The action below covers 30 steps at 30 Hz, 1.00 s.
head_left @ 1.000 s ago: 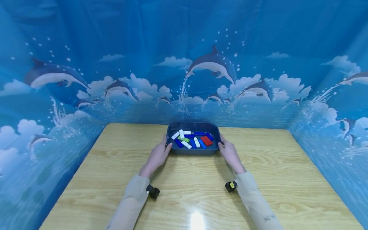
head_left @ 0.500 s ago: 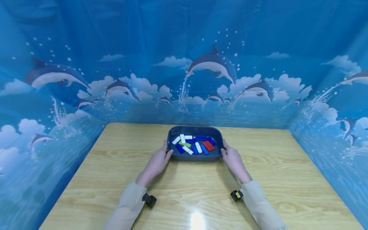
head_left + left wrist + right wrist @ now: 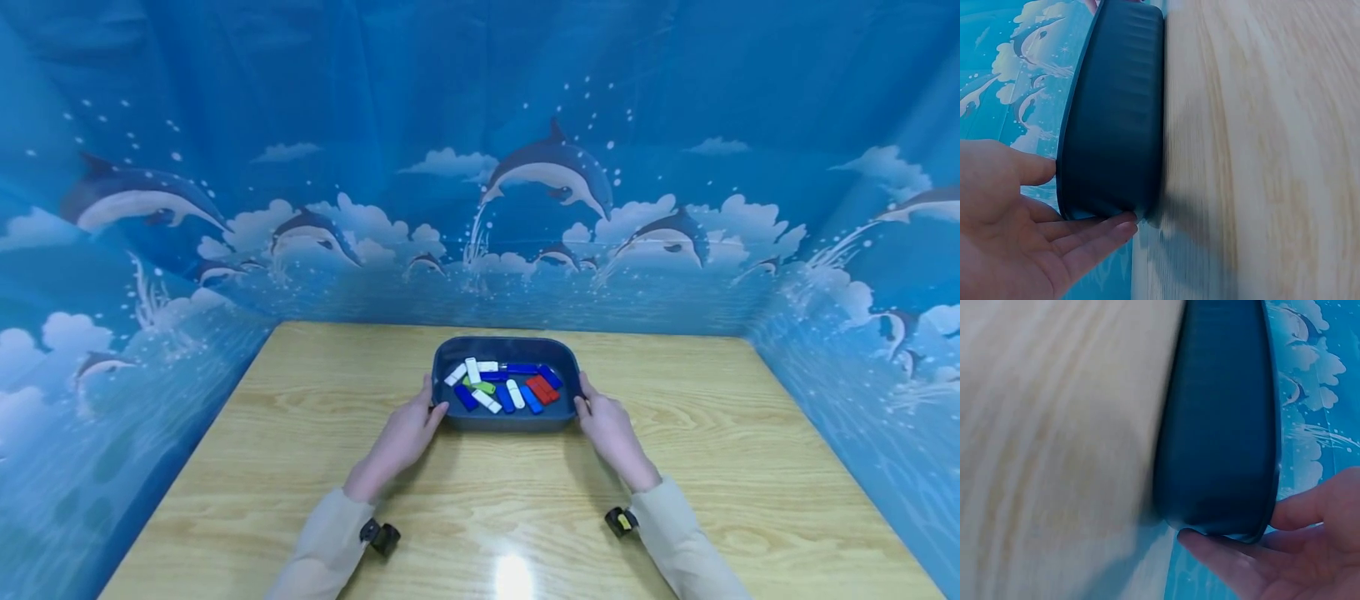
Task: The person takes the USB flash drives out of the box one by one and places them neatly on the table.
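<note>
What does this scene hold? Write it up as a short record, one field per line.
Container: dark blue rectangular tray with rounded corners, material unclear
Contents: small oblong pieces in white, blue, red and green, material unclear
Left hand: grips the tray's left end
Right hand: grips the tray's right end
Surface: pale wood-grain table
Backdrop: blue sheet with a dolphin print
Tray lifted or resting: cannot tell

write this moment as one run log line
left hand: grips left end of dark blue bin | right hand: grips right end | contents: white, blue, red, green USB sticks | surface: wood-grain table
</note>
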### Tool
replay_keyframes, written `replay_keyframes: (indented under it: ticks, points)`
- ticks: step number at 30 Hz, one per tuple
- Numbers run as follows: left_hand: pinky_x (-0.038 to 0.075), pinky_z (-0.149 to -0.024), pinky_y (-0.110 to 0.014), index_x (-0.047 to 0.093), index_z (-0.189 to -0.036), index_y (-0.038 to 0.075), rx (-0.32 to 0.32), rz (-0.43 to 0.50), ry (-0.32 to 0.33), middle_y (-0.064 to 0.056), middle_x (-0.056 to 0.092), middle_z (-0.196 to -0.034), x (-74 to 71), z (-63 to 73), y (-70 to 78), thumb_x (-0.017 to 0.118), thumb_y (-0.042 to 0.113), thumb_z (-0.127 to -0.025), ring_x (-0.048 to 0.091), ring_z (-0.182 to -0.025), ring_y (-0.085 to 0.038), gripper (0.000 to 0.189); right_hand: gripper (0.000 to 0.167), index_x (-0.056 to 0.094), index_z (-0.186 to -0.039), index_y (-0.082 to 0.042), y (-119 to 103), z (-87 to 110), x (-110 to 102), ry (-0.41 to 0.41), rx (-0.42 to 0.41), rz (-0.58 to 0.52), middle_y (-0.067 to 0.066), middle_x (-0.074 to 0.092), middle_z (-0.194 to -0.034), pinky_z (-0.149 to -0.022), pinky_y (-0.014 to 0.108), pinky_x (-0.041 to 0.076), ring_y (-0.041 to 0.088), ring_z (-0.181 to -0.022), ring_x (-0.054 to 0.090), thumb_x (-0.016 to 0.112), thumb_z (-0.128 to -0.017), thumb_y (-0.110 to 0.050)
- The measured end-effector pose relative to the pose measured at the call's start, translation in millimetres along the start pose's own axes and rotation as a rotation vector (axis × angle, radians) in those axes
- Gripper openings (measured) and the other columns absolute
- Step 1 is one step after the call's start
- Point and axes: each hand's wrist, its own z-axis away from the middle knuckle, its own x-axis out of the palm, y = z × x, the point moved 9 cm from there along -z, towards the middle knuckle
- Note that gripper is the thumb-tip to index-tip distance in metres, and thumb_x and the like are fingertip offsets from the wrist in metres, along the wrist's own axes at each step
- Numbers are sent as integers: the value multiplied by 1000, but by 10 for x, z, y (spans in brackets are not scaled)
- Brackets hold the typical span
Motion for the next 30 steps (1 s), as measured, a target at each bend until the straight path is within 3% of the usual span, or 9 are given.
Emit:
replay_keyframes:
  ticks: [2, 4, 8, 12, 15, 18, 23, 27, 30]
  points:
    - [45, -108, -51, 18, -155, -9, -4, -1, 3, -28, 45, -149, -14, 5, 2, 49, 27, -108, 56, -128, -42, 67, 54, 30, -154, 6, -8, 2, -9, 1, -5, -6, 32, 50, -143, -63, 36, 49, 24, -66, 54, 49, -106, -13]
    - [45, -108, -51, 20, -155, -9, -8, 5, 8, -27, 45, -149, -23, 7, -5, 50, 26, -108, 55, -129, -41, 66, 55, 31, -154, 6, -17, 12, -23, 7, -24, -2, 32, 47, -147, -80, 46, 56, 36, -87, 65, 50, -106, -14]
    - [48, -106, -50, 25, -155, -8, -27, 29, -3, -26, 46, -150, -46, 11, -46, 51, 30, -107, 60, -123, -39, 66, 54, 37, -153, 1, -80, 70, -91, 70, -109, 18, 28, 43, -152, -104, 64, 42, 49, -131, 49, 54, -105, -14]
    - [42, -111, -54, 30, -155, -6, -40, 48, 13, -26, 47, -150, -169, -22, -59, 49, 33, -108, 53, -130, -42, 64, 42, 56, -142, -5, -247, 159, -135, 135, -277, 47, 21, 56, -143, -102, 61, 47, 43, -127, 55, 61, -102, -13]
    - [39, -113, -56, 35, -154, -3, -15, 60, 88, -25, 49, -149, -334, -95, 15, 49, 32, -108, 48, -135, -42, 60, 28, 70, -126, -6, -403, 229, -98, 156, -433, 83, 15, 68, -128, -104, 56, 48, 39, -125, 59, 67, -98, -10]
    - [44, -108, -55, 41, -151, -1, 31, 59, 163, -23, 53, -145, -469, -176, 152, 51, 29, -107, 53, -131, -39, 54, 19, 75, -113, -7, -508, 281, -28, 177, -544, 135, 9, 74, -113, -100, 51, 52, 33, -113, 66, 71, -94, -8]
    - [50, -101, -51, 55, -141, 1, 113, 16, 237, -19, 62, -136, -543, -265, 416, 57, 23, -105, 61, -121, -34, 42, 9, 78, -100, -11, -557, 304, 36, 222, -576, 208, 1, 76, -93, -87, 44, 55, 22, -90, 68, 75, -92, -13]
    - [46, -106, -50, 61, -135, 3, 137, -14, 236, -16, 64, -134, -500, -324, 549, 58, 21, -104, 60, -123, -33, 36, 6, 78, -92, -13, -580, 303, 69, 230, -572, 240, -3, 74, -86, -78, 38, 54, 17, -80, 63, 77, -91, -19]
    - [46, -107, -49, 62, -135, 7, 119, -30, 211, -13, 64, -134, -454, -384, 595, 57, 23, -105, 59, -126, -31, 35, 8, 78, -92, -15, -608, 303, 104, 223, -570, 272, -4, 74, -86, -72, 36, 51, 15, -76, 59, 75, -93, -22]
